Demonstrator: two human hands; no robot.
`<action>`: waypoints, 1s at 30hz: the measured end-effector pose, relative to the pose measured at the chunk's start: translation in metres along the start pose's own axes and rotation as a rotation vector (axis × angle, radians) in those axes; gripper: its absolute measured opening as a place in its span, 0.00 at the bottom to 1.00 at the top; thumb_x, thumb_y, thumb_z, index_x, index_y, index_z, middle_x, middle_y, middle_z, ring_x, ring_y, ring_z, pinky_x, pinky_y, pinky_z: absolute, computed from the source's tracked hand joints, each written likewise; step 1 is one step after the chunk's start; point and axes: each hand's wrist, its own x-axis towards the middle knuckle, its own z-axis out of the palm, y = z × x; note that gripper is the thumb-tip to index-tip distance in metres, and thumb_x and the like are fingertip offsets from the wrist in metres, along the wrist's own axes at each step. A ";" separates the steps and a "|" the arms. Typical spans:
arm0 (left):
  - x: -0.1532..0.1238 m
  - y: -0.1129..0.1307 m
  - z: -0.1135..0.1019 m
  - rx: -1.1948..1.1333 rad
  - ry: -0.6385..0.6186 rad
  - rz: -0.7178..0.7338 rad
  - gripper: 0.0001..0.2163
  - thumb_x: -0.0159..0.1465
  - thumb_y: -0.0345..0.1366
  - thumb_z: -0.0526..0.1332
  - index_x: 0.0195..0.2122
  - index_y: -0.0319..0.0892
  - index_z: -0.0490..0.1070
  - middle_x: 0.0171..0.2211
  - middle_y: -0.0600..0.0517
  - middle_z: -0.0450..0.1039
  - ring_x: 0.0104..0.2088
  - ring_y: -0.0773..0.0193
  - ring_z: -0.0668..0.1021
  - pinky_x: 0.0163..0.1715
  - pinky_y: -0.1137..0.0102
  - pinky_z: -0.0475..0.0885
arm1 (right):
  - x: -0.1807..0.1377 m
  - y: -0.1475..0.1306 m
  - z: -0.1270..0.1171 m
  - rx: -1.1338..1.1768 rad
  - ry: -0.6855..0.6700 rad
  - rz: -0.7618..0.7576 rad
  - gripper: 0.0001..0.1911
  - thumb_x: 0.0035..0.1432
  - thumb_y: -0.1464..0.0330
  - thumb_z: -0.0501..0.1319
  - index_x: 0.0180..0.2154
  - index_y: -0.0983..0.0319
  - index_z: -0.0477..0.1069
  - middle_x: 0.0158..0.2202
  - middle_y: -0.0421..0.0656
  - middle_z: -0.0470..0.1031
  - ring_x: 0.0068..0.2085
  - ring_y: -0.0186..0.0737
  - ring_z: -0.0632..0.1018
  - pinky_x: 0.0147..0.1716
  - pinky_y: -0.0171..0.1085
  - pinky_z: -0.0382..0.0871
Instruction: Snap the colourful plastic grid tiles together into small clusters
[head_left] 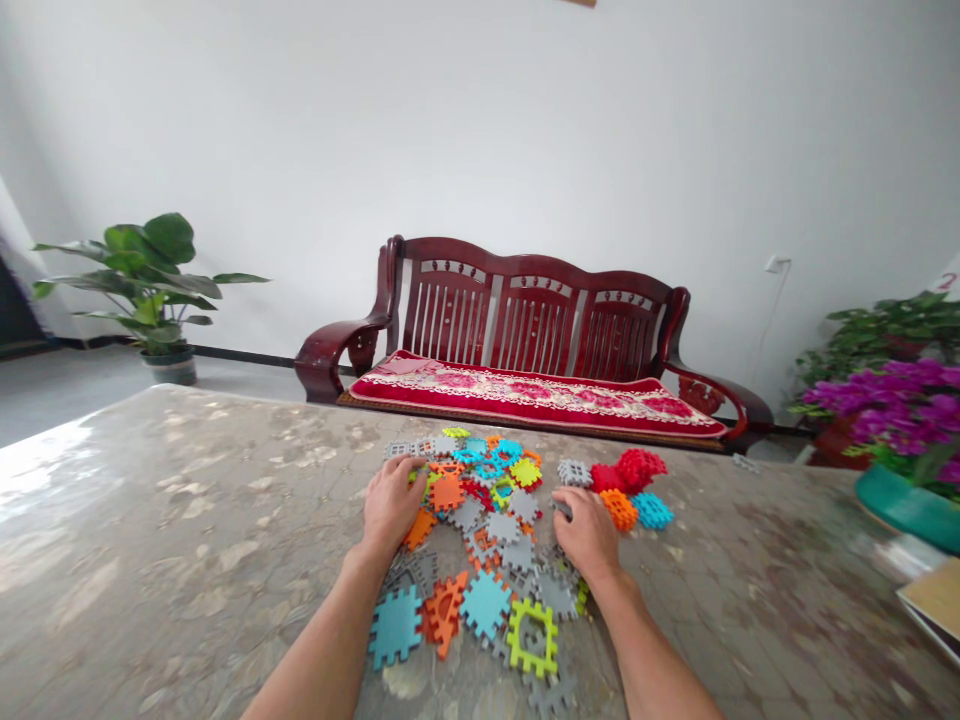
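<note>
In the head view, the notched pieces (503, 527) lie loosely heaped on the table (225, 500). The left hand (391, 503) curls at the heap's edge, its grip hidden; the right hand (587, 532) pinches a grey piece (562, 510). All look light, thin and fairly stiff, probably best lifted by their toothed edges.

We have two bare arms, one on either side of the heap of interlocking tiles (501, 527). Left of the heap, our left hand (391, 507) has a smooth, rounded back and slim fingers, and a narrow wrist runs into our left forearm (330, 620), which broadens gradually. Right of the heap, our right hand (589, 535) is similarly rounded, and our right forearm (646, 632) has the same taper. Our fingernails are too small to make out.
</note>
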 end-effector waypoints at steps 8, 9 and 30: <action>0.000 0.000 0.000 -0.005 -0.006 -0.005 0.14 0.64 0.40 0.54 0.47 0.48 0.75 0.52 0.49 0.72 0.53 0.57 0.73 0.56 0.63 0.65 | 0.000 -0.011 -0.005 0.075 0.043 -0.037 0.16 0.54 0.73 0.56 0.41 0.57 0.77 0.47 0.42 0.78 0.50 0.42 0.73 0.53 0.40 0.62; 0.000 0.000 0.000 -0.007 -0.008 -0.005 0.15 0.64 0.40 0.53 0.47 0.47 0.75 0.52 0.49 0.72 0.53 0.57 0.73 0.55 0.62 0.65 | -0.001 -0.015 -0.006 0.096 0.035 -0.064 0.15 0.54 0.72 0.57 0.42 0.57 0.77 0.46 0.42 0.78 0.50 0.42 0.73 0.54 0.40 0.62; -0.001 0.002 -0.001 -0.011 0.019 0.000 0.14 0.63 0.38 0.54 0.47 0.47 0.75 0.51 0.48 0.73 0.51 0.58 0.74 0.53 0.63 0.67 | 0.001 -0.020 -0.014 -0.017 0.040 -0.023 0.24 0.52 0.67 0.61 0.52 0.60 0.70 0.49 0.44 0.76 0.50 0.47 0.72 0.51 0.41 0.61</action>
